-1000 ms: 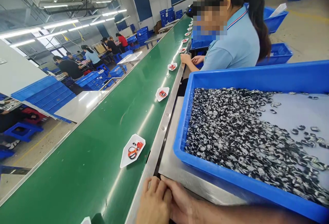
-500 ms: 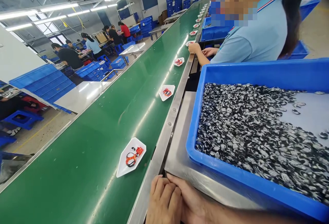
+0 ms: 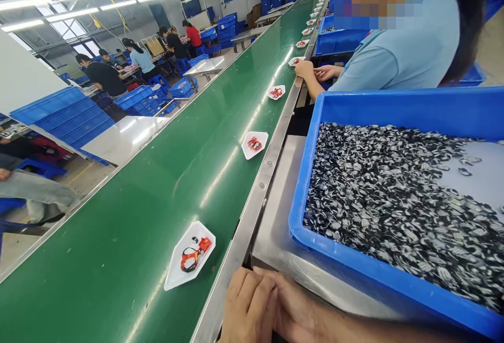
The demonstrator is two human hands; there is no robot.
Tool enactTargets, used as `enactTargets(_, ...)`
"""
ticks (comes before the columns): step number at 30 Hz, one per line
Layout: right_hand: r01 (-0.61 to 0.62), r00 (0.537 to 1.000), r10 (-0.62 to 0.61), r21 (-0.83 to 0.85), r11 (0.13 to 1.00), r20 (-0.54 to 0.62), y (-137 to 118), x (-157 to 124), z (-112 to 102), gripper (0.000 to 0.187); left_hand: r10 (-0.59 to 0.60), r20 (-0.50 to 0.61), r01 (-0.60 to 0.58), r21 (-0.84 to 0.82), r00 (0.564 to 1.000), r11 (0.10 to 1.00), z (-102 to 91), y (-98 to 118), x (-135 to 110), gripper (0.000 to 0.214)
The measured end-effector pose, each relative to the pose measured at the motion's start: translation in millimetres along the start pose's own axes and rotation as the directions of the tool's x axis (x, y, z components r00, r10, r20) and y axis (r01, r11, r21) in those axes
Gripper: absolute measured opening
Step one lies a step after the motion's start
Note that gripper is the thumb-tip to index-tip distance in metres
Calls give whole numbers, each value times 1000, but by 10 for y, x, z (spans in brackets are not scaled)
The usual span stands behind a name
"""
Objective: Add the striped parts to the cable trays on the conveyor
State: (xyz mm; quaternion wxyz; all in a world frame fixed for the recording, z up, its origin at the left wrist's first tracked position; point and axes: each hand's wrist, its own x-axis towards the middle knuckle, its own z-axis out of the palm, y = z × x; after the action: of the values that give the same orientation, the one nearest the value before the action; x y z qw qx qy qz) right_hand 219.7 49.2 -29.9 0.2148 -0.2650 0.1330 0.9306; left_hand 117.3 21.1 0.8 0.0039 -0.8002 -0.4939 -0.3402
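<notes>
My left hand (image 3: 247, 303) rests by the metal rail of the belt, its fingers curled down. Pressed against it from the right is my right hand (image 3: 293, 303), also closed, its fingers partly covered by the left. Whatever they may hold is hidden between them. On the green conveyor belt (image 3: 129, 222), just ahead and to the left, lies a white angular tray (image 3: 173, 274) with orange-red and black pieces in it. To my right stands a blue bin (image 3: 301, 196) holding a great many small black-and-white striped pieces (image 3: 378, 190).
More white trays, such as this one (image 3: 246, 148), line the belt into the distance. A co-worker in a light blue shirt (image 3: 401, 54) sits beyond the bin, one hand (image 3: 305, 70) at a tray. A steel table (image 3: 275, 217) supports the bin. Other people work at tables far left.
The nearest tray has shifted down and left, closer to me. The view has moved slightly. My hands keep nearly the same clasped pose. A person's legs have appeared at the far left.
</notes>
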Motion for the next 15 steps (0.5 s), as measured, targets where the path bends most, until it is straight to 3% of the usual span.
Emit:
enactTargets(5, 80, 997, -77, -120, 990, 26, 20, -24, 64, 19, -19, -14, 18, -42, 1000, 999, -46, 30, 14, 18)
enactTargets(10, 159, 986, -141, -255, 954, 88, 50, 28, 39, 14, -240, -59, 232, -117, 969, 966, -77, -5, -36, 19)
enactTargets(15, 35, 999, -43, -328, 944, -18, 10, 56, 75, 19, -414, -82, 406, -99, 907, 909, -240, -141, 176, 20)
